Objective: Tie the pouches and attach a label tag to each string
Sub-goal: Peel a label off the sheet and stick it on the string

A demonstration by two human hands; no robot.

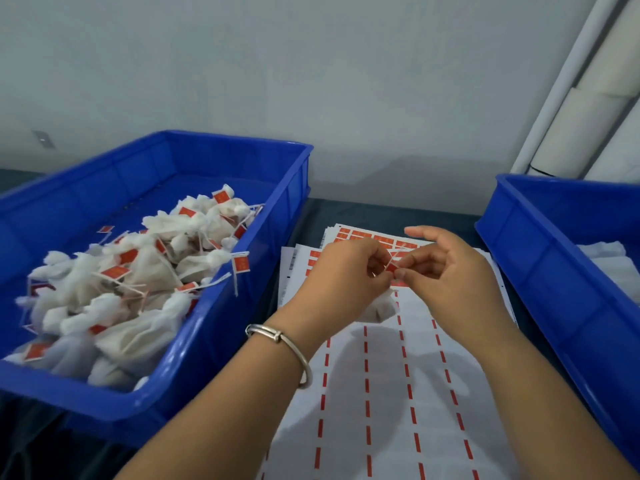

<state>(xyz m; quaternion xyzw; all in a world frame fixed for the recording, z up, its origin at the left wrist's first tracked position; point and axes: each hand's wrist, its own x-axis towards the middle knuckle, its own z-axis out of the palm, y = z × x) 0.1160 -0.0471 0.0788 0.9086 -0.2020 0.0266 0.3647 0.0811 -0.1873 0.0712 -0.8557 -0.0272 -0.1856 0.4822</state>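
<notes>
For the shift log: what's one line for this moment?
left hand: holds string | right hand: pinches red label | pouch: hangs below | sheet: underneath

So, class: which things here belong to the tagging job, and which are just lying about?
In the job:
- left hand and right hand, pinching a red tag
- pouch hanging below
- label sheets
- left bin of tagged pouches
- right bin

Lying about:
- white rolls

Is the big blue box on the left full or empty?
Partly full. The left blue bin holds a heap of white tagged pouches toward its near end; bare blue floor shows at the far end.
</notes>
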